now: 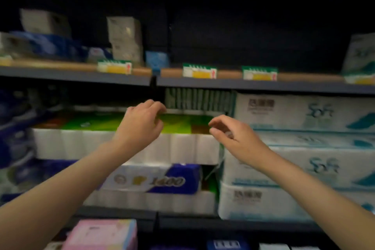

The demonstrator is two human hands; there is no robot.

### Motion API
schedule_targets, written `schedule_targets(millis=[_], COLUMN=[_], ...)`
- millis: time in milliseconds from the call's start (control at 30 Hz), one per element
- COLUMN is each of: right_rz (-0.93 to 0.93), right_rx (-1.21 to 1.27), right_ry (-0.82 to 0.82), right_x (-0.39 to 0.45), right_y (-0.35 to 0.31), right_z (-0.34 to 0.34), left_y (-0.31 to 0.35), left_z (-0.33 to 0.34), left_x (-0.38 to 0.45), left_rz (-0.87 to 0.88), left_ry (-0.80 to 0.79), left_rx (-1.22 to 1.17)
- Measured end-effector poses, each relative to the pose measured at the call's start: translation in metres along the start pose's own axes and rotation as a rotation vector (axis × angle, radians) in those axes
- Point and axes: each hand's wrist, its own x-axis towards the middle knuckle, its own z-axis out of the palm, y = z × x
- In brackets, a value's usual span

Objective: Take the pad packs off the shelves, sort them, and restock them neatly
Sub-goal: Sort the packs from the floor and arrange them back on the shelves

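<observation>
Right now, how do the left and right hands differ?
The left hand sits higher and reaches further in, fingertips at the back edge of the green-topped white roll pack. The right hand is lower, near that pack's right front corner. The left hand's fingers curl downward; the right hand's point left, loosely spread. Both hold nothing.

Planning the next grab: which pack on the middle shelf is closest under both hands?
The green-topped pack, lying on the blue-and-white 1400 pack. The left hand and right hand reach over it; the Soft packs sit further right.

Whole frame motion-blurred, pack labels (261,105) unreadable, pink pack (101,233) cut by bottom edge, top shelf (243,85) recess dark
</observation>
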Motion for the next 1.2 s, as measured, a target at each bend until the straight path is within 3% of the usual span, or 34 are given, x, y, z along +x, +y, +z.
schedule_targets(millis=[100,300,400,500,667,833,1033,1200], right_rz=[-0.066,-0.324,-0.418,-0.454,-0.414,-0.258,0.036,-0.047], right_rx=[-0.005,-0.061,-0.099,-0.199,-0.463,-0.781,-0.735,-0.703], right_ry=[-0.063,-0.033,-0.010,-0.023,-0.079,-0.291,-0.427,-0.286], right_x=[0.035,0.125,0.171,0.212,0.287,0.381,0.444,0.450], right_y=[-0.030,-0.074,-0.089,-0.085,-0.068,-0.049,-0.015,-0.007], right_z=[0.006,0.015,0.008,-0.004,-0.013,0.010,0.055,0.062], left_y=[-0.035,-0.105,-0.117,-0.117,-0.130,-0.169,-0.213,-0.215], left_z=[-0.037,-0.075,-0.080,-0.073,-0.067,-0.082,-0.097,-0.069], left_x=[0.007,0.024,0.064,0.104,0.147,0.154,0.164,0.181], left_rz=[-0.117,-0.222,-0.362,-0.383,-0.350,-0.406,-0.471,-0.387], left_ry=[0.035,0.183,0.332,0.321,0.272,0.193,0.087,0.069], left_rx=[-0.092,0.008,-0.008,0.022,0.146,0.167,0.324,0.281])
